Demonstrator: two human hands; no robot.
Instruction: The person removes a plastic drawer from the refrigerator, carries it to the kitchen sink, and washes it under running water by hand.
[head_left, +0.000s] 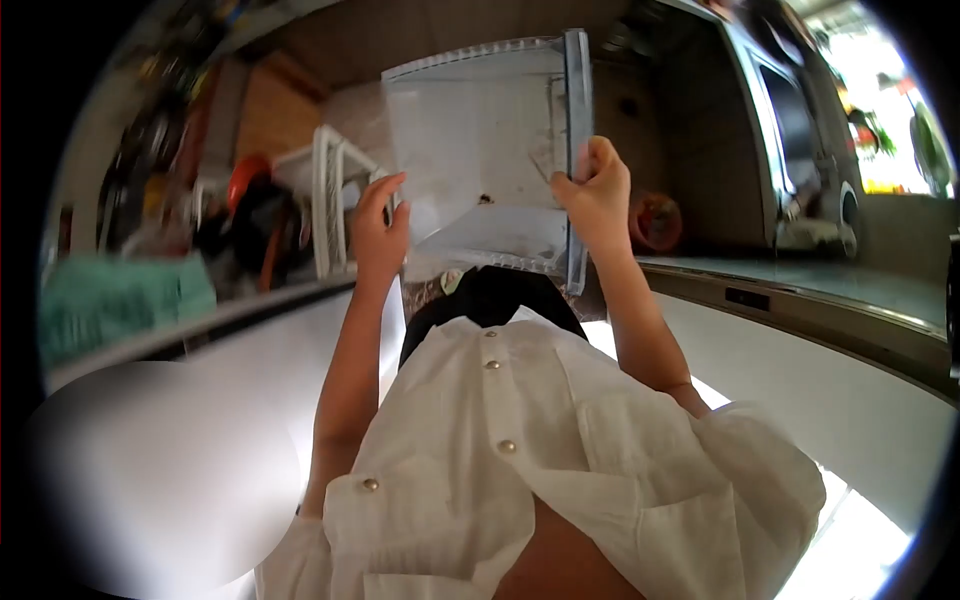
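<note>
A clear plastic drawer (pixel 480 115) with a grey-blue edge strip lies in front of me, turned so that its strip is on the right. My right hand (pixel 597 200) is closed at that strip, thumb on the inner side and curled fingers over the top. A thin pale line shows near the thumb; I cannot make out what it is. Small dark specks lie on the drawer's bottom. My left hand (pixel 381 235) is beside the drawer's left end, thumb and fingers apart, with nothing seen in it. Close to its left stands a white frame (pixel 325 200).
A red round object (pixel 250 178) and dark items crowd the left, above a green bag (pixel 125 300). On the right stand a dark cabinet side (pixel 705 140), a reddish round thing (pixel 657 220) and a counter edge (pixel 800 295). White panels flank my body.
</note>
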